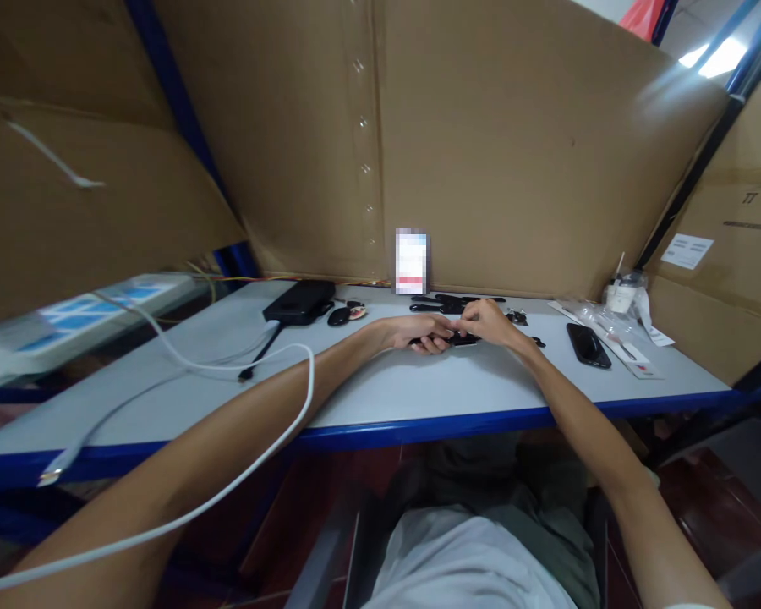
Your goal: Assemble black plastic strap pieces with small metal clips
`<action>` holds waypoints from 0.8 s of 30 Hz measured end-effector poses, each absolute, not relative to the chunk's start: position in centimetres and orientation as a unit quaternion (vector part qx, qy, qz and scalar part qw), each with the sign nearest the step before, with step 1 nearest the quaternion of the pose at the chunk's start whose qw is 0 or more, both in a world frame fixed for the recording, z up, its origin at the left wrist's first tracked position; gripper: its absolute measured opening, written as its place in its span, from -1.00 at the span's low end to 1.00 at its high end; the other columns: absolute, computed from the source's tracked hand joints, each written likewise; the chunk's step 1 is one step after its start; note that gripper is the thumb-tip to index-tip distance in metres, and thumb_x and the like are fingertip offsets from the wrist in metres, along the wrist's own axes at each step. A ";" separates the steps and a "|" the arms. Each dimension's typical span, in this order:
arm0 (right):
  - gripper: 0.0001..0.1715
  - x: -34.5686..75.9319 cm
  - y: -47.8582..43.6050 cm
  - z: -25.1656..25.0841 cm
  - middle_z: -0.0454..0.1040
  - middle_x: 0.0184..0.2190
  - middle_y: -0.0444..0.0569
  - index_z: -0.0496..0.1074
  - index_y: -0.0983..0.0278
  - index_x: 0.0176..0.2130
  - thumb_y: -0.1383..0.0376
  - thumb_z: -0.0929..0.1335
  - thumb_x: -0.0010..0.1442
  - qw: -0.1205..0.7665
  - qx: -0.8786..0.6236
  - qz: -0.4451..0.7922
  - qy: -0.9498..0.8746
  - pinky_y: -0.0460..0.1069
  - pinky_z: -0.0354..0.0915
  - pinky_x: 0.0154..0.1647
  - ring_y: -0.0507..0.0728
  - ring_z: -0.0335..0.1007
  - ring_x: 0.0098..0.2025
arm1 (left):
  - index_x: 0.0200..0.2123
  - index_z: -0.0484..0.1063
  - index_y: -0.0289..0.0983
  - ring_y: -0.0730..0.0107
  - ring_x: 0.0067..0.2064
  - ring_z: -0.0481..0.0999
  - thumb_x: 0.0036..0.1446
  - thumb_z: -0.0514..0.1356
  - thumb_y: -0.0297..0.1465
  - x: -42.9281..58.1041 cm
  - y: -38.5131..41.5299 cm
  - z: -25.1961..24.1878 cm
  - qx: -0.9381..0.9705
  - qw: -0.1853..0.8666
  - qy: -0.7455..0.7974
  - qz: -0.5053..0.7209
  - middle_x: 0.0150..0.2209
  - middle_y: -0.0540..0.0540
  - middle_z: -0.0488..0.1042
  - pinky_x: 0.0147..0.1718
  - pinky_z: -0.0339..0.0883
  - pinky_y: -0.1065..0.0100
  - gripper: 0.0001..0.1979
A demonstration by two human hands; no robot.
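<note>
Landmark: the lit phone (412, 261), standing at the back of the desk (380, 396) against a cardboard wall (482, 169).

Black piece (463, 339), small and mostly covered by the hands: in front of the lit phone and a little to its right, just above the desk or touching it; cannot tell which. Left hand (426, 333) has its fingers curled round the piece's left part. Right hand (485, 322) bends over the other end, fingertips drawn together close to the left thumb; whether they grip the piece or only press on it cannot be told.

Handling, by judgement: light, fairly stiff, probably smooth plastic or metal with a shiny edge, so apt to slip. Best held by its long sides, near the middle, with fine bits spared any hard squeeze.

Close by: black parts (442, 307) just before the lit phone; small metal bits (517, 317) to its right; dark phone (588, 345) and clear plastic bags (602, 318) farther right. Black box (300, 302) lies left of it.

Writing: lit phone's screen blurred out. Far right of it, a carton (729, 220) bears a white label (687, 251), too small to read, and dark printed marks, perhaps "TT". No brand legible.
</note>
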State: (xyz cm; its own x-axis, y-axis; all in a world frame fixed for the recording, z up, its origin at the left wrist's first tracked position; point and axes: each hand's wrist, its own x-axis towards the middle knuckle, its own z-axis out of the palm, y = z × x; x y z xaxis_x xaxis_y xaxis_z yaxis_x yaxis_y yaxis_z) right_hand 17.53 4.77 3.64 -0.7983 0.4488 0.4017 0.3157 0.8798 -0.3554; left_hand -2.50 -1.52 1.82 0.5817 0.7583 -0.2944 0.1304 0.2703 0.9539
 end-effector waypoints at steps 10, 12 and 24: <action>-0.60 17.9 4.7 3.9 0.51 -0.46 -0.04 0.59 0.30 -0.53 0.21 0.36 0.26 0.252 -0.217 0.104 -0.937 -0.06 0.12 -0.30 0.06 0.36 -0.36 | -0.23 0.25 -0.19 0.65 -0.63 -0.20 0.17 0.26 -0.32 -2.5 -1.6 1.9 0.566 0.696 0.390 0.207 -0.54 0.16 0.05 -0.68 -0.35 0.51 -0.79; -0.57 17.9 4.8 3.8 0.51 -0.46 -0.05 0.61 0.29 -0.51 0.15 0.35 0.28 0.245 -0.190 0.139 -0.940 -0.06 0.12 -0.31 0.05 0.36 -0.37 | -0.25 0.25 -0.19 0.65 -0.63 -0.19 0.17 0.25 -0.33 -2.5 -1.6 1.9 0.568 0.693 0.391 0.209 -0.54 0.15 0.05 -0.69 -0.34 0.51 -0.80; -0.52 17.8 4.4 4.0 0.48 -0.45 -0.02 0.55 0.29 -0.55 0.13 0.32 0.31 0.255 -0.192 0.099 -0.942 -0.03 0.12 -0.32 0.09 0.34 -0.35 | -0.26 0.24 -0.17 0.63 -0.64 -0.17 0.18 0.24 -0.36 -2.5 -1.5 1.8 0.570 0.691 0.388 0.218 -0.56 0.13 0.06 -0.69 -0.33 0.50 -0.82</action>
